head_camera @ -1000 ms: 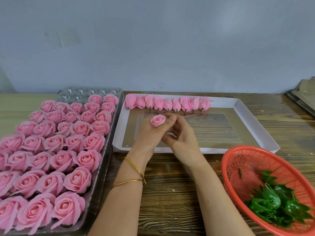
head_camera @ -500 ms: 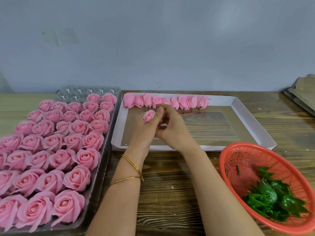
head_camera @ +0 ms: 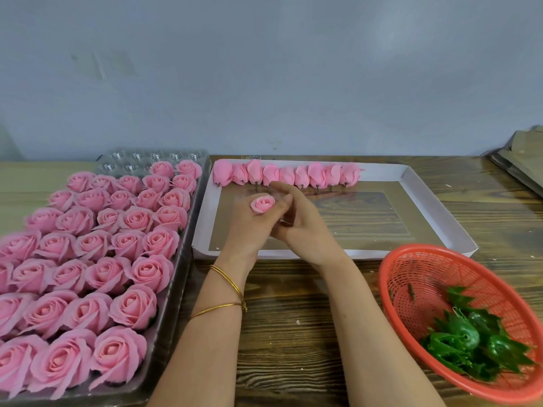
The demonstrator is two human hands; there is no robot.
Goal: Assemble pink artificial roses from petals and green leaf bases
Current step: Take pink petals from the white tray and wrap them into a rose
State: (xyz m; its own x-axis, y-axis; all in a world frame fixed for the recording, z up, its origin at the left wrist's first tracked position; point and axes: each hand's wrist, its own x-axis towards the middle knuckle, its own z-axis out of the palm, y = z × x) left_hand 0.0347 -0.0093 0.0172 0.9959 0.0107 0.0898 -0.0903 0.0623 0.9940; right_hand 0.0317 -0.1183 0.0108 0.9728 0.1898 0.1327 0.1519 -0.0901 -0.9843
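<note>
Small piecework workshop, by the look of it. Wood-grain tabletop [head_camera: 293,333] set against a bare grey wall [head_camera: 264,69]. On the left, a plastic tray [head_camera: 188,259] packed row on row with open pink roses [head_camera: 135,306], all alike. In the middle, a shallow white box [head_camera: 435,207] with a line of buds [head_camera: 317,175] along its far side. On the right, a red basket [head_camera: 382,286] of green leaf bases [head_camera: 467,336]. Far right, a stack of card [head_camera: 526,160] at the tabletop's edge.

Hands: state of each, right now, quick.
Left hand: closed, pinching a rosebud.
Right hand: open, fingers straight beside the left hand, holding nothing visible.
</note>
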